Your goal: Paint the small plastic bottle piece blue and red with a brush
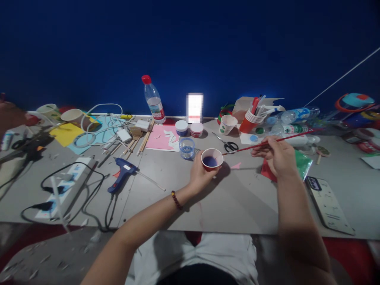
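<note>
My left hand point(201, 175) is wrapped around a paper cup point(212, 152), which is tilted toward me and shows dark blue-purple liquid at its bottom. In my right hand point(277, 155) is a thin red paintbrush point(249, 148), gripped near its middle. The brush's lower end reaches left to the cup's rim; whether it touches the rim I cannot tell. Scissors point(230, 146) with black handles lie just behind the brush. Left of the cup stands a small clear container point(187, 149) with a blue rim. Two lidded paint jars, one blue point(181, 128) and one red point(196, 130), stand behind it.
A blue glue gun point(124, 172) and a power strip point(67, 188) with cords lie at left. Behind are a water bottle point(153, 101) and pink paper point(158, 138). A phone point(329, 206), green sheet point(302, 164) and plastic bottles point(292, 128) are at right. Another person's hand point(10, 114) shows far left.
</note>
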`<state>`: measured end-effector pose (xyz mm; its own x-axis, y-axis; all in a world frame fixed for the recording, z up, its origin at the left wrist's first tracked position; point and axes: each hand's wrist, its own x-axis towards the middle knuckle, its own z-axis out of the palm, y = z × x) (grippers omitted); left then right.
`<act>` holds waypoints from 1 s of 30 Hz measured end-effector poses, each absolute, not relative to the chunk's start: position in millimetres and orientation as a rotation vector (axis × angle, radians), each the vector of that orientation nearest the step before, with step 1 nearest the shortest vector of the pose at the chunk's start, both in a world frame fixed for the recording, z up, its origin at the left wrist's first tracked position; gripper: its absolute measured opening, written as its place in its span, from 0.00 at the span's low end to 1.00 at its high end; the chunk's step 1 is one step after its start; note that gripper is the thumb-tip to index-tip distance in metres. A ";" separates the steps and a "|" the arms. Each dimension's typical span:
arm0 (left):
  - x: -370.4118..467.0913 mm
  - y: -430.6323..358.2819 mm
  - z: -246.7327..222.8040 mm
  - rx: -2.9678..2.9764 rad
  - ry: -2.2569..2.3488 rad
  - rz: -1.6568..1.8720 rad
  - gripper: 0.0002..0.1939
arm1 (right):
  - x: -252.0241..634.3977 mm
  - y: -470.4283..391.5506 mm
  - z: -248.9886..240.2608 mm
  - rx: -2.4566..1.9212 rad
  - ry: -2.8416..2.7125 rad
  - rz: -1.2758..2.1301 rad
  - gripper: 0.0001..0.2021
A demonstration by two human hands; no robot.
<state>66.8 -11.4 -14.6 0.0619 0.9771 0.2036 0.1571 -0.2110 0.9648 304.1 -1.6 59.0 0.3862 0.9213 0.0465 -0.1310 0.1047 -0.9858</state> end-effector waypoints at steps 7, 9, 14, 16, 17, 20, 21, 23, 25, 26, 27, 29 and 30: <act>67.3 -12.1 -14.2 1.517 1.196 1.241 0.26 | 303.5 -1.4 53.7 -1.243 -0.928 1.077 0.13; 67.5 -12.1 -14.6 1.516 1.204 1.238 0.25 | 303.5 -1.7 53.8 -1.264 -0.930 1.071 0.13; 67.7 -12.4 -14.1 1.513 1.201 1.235 0.26 | 303.1 -3.7 58.1 -1.289 -0.931 1.058 0.15; 68.0 -12.7 -13.6 1.512 1.194 1.239 0.26 | 302.1 -4.7 60.7 -1.304 -0.931 1.059 0.14; 68.1 -12.8 -13.3 1.509 1.195 1.240 0.26 | 301.6 -5.2 61.9 -1.313 -0.930 1.059 0.14; 68.0 -13.2 -12.8 1.507 1.210 1.232 0.25 | 300.5 -6.3 64.1 -1.324 -0.932 1.056 0.13; 68.0 -13.2 -12.7 1.510 1.211 1.230 0.25 | 300.4 -6.5 64.3 -1.321 -0.934 1.058 0.13; 67.8 -13.2 -12.8 1.514 1.208 1.231 0.26 | 300.8 -6.6 64.2 -1.308 -0.937 1.062 0.13; 67.8 -13.0 -13.3 1.513 1.206 1.236 0.26 | 301.5 -6.4 63.8 -1.294 -0.934 1.061 0.13; 67.9 -12.9 -13.6 1.512 1.208 1.238 0.26 | 302.0 -6.3 63.6 -1.292 -0.932 1.060 0.13; 68.0 -12.9 -13.9 1.511 1.212 1.240 0.26 | 302.4 -6.1 63.3 -1.292 -0.930 1.058 0.13; 68.1 -12.7 -14.4 1.512 1.214 1.243 0.26 | 303.3 -6.0 62.7 -1.293 -0.930 1.052 0.12; 68.1 -12.7 -14.5 1.513 1.215 1.244 0.26 | 303.8 -6.0 62.4 -1.294 -0.931 1.048 0.12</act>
